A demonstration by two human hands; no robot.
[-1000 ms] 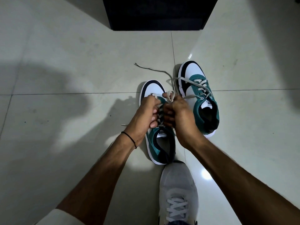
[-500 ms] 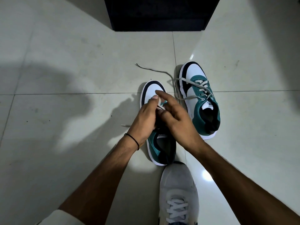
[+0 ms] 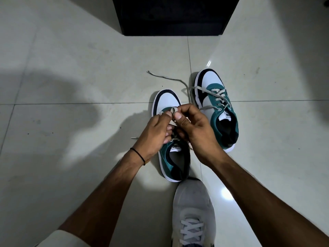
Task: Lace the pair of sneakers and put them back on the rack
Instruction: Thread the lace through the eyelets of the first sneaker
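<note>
Pale glossy tiled floor point(image 3: 74, 72), crossed by thin grout lines, patched with bright reflections and broad soft shadows. Dim room. Dark black block point(image 3: 174, 15) at the top edge, standing on the tiles; cannot tell what it is.

2 teal, white and black sneakers on the floor, toes pointing away. Near sneaker point(image 3: 171, 148) at centre, under both hands. Far sneaker point(image 3: 216, 107) just beside it to the right and a little further off, laced, its loose lace end point(image 3: 165, 78) trailing left across the tiles.

Left hand point(image 3: 154, 134) and right hand point(image 3: 194, 129) close together over the near sneaker, thumbs and fingertips of both pinched narrow on its pale lace point(image 3: 173, 110), a small loop showing between them. Thin black band point(image 3: 138, 155) on the left wrist.

Worn grey shoe point(image 3: 193, 207) at the bottom, toe touching the near sneaker's heel.
</note>
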